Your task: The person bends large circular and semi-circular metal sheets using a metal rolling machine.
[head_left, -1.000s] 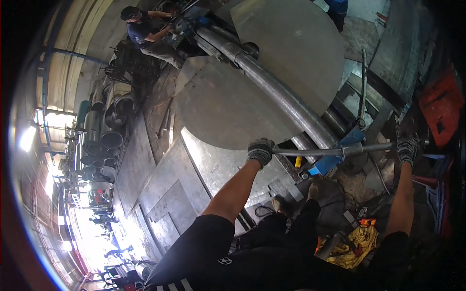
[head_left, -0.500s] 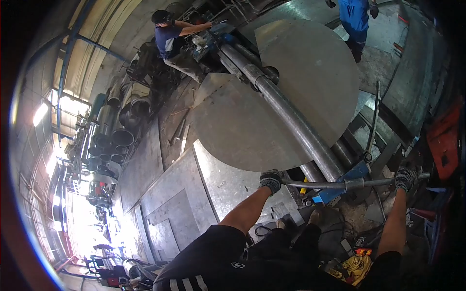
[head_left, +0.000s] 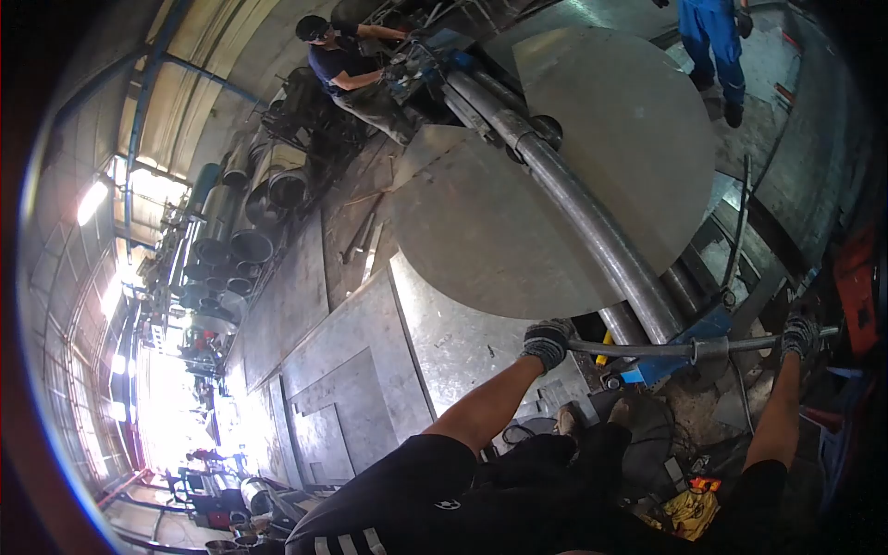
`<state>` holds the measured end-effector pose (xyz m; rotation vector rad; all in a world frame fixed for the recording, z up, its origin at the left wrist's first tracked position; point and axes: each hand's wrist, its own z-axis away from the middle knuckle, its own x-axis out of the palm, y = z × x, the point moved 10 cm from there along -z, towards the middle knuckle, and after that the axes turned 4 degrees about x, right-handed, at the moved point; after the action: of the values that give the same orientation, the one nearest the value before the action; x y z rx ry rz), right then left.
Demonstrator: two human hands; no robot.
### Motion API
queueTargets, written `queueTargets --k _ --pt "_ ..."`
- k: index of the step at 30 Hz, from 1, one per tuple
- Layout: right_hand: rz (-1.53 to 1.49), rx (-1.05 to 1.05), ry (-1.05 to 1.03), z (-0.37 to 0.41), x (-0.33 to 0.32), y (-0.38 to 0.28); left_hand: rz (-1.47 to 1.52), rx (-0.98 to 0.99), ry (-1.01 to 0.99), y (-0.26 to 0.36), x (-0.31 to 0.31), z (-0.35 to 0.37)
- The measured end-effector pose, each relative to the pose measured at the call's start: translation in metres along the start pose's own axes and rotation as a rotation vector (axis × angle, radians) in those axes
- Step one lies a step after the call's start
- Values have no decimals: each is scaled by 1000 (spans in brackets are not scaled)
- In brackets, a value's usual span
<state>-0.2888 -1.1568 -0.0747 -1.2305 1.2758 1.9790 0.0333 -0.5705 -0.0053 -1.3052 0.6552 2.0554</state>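
Note:
My left hand (head_left: 548, 344), in a grey knit glove, is closed around the left end of a long metal bar (head_left: 638, 351). Further right, my gloved right hand (head_left: 799, 337) grips the same bar near its other end. Between them the bar passes through a metal sleeve (head_left: 710, 349) at the end of a rolling machine with long steel rollers (head_left: 583, 213). A large round metal plate (head_left: 499, 231) lies through the machine, showing on both sides of the top roller. Its near edge is just beyond my left hand.
A person in a dark shirt (head_left: 338, 63) works at the machine's far end. Another in blue workwear (head_left: 710, 42) stands beyond the plate. Flat metal sheets (head_left: 333, 398) cover the floor at left, with pipes (head_left: 252, 245) stacked behind. A yellow bag (head_left: 689, 511) lies by my feet.
The view has shifted, so the scene sits further right. Both hands keep hold of the bar. The far person's arms have changed position, one now bent lower over the machine.

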Motion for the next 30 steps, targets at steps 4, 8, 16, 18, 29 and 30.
queueTargets --k 4,8,16,18,29,30 --pt "-294 181 -39 23 -60 8 -14 12 -12 -5 26 4" --pt "-81 24 125 -14 0 18 52 42 92 14 -8 5" --pt "-49 -11 345 -15 -20 61 -22 12 36 27 -35 -9" --pt "2 -12 5 -18 -4 69 -43 16 43 28 -35 -11" --pt "-196 59 -162 -56 22 110 -85 41 57 22 -19 -24" --pt "-154 29 -186 -56 22 107 -80 26 56 21 -21 -24"
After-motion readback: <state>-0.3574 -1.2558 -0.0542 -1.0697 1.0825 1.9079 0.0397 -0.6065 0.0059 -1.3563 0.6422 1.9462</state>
